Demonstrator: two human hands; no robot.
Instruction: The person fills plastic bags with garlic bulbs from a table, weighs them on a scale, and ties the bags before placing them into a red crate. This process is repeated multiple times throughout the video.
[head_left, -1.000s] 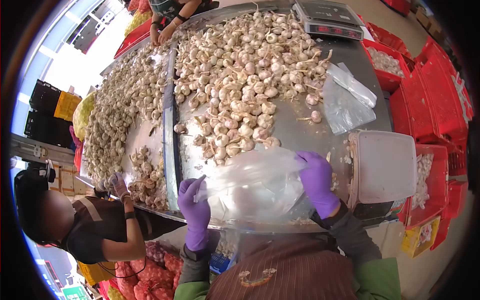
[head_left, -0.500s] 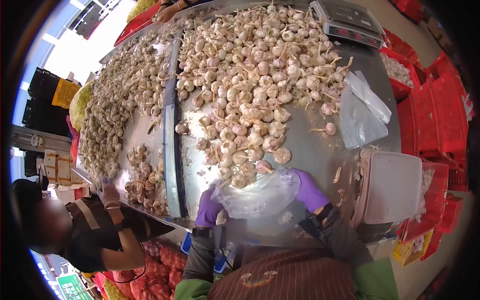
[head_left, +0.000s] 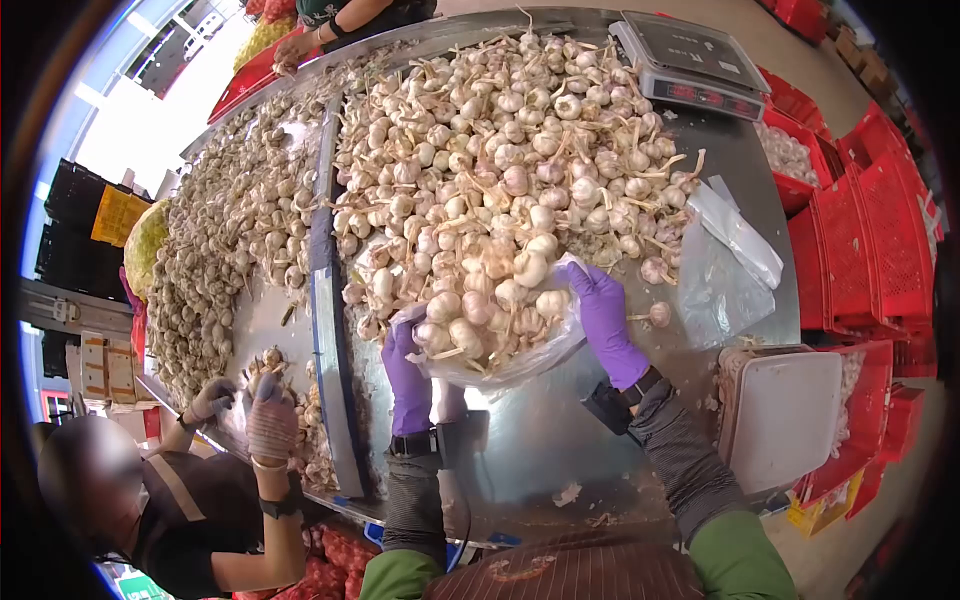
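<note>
A clear plastic bag (head_left: pixel 500 372) is stretched between my two purple-gloved hands at the near edge of the garlic heap. My left hand (head_left: pixel 406 350) grips the bag's left edge, and my right hand (head_left: pixel 598 305) pinches its right edge. Several garlic bulbs (head_left: pixel 478 308) lie in the mouth of the bag, up against the big pile of garlic (head_left: pixel 500 150) behind it. Part of the bag is hidden under the bulbs. A single bulb (head_left: pixel 659 314) rests on the metal table to the right of my right hand.
A metal divider (head_left: pixel 328 300) separates another garlic pile (head_left: pixel 230 220), where a co-worker's gloved hands (head_left: pixel 270 420) work. Flat plastic bags (head_left: pixel 725 280) lie at right, near a digital scale (head_left: pixel 690 65). A white lid (head_left: pixel 785 402) and red crates (head_left: pixel 850 240) stand beyond the table's right side.
Both my hands have pushed the bag forward into the pile, and bulbs now sit in its mouth. The co-worker's hands at left have come up and closer together.
</note>
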